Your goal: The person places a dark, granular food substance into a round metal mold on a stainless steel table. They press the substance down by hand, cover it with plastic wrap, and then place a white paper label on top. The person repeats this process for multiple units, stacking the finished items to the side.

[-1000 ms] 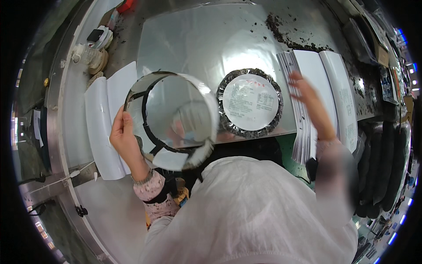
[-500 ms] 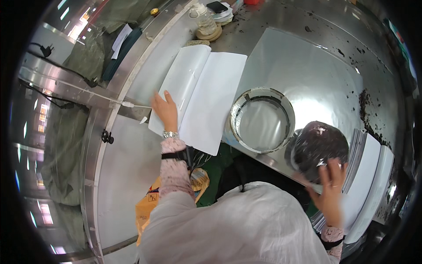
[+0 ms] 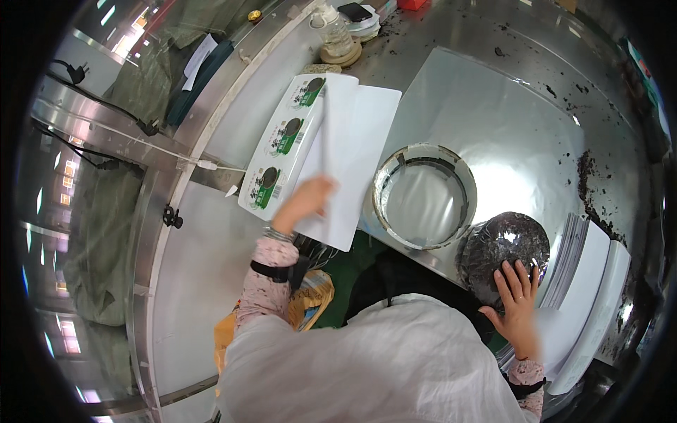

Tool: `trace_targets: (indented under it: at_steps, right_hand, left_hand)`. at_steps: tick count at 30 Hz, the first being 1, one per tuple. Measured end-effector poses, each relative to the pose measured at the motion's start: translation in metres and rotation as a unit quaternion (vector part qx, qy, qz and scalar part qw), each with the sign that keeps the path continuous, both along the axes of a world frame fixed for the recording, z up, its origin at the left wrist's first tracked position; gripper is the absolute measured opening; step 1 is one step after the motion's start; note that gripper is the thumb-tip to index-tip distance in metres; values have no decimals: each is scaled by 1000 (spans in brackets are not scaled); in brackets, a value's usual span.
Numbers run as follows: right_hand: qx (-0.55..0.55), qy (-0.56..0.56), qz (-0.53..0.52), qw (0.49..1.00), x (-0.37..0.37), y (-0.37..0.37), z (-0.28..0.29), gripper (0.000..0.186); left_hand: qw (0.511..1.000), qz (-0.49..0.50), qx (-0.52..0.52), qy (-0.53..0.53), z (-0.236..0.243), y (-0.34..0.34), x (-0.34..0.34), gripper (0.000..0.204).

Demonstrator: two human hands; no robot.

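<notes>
My left hand [image 3: 305, 202], smeared by motion, is over the lower part of the white paper [image 3: 356, 151] at the left of the bench. Whether its fingers grip the sheet's edge I cannot tell. Beside it a printed strip [image 3: 282, 156] shows, bearing green labels with dark round pictures. At the right, my right hand [image 3: 517, 307] lies with fingers spread on a dark round cake [image 3: 509, 238] in clear, shiny plastic wrap. Left of that cake stands a round metal ring [image 3: 462, 176], with the bench surface visible through its middle.
A pile of folded white sheets [image 3: 582, 282] lies right of the cake. A clear plastic sheet [image 3: 451, 92] covers part of the metal bench [image 3: 522, 32]. Dark crumbs [image 3: 587, 183] lie at the right. A glass bottle [image 3: 333, 32] stands at the back. A yellow bag [image 3: 319, 299] hangs below the bench.
My left hand has moved right and down from the paper's left side, and the printed strip now shows there. The cake sits slightly lower and flatter, with my right hand resting on it.
</notes>
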State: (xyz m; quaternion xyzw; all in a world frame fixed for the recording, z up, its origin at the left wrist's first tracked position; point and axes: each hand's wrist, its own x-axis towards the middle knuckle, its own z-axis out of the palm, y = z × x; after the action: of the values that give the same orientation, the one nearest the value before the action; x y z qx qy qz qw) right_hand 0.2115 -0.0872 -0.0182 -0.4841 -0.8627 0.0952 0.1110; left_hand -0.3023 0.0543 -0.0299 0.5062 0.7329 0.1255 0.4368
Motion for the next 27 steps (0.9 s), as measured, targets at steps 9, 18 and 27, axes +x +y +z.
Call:
trace_targets:
  at_steps: [9, 18, 27]
  right_hand:
    - [17, 0, 6, 1000, 3, -4, -9, 83]
    - [35, 9, 8, 999, 3, -4, -15, 83]
    - [45, 10, 7, 999, 2, -4, -18, 82]
  left_hand:
    - [786, 21, 352, 508, -70, -61, -54, 44]
    - [744, -40, 448, 494, -111, -65, -84, 35]
    - [722, -76, 460, 512, -97, -76, -73, 22]
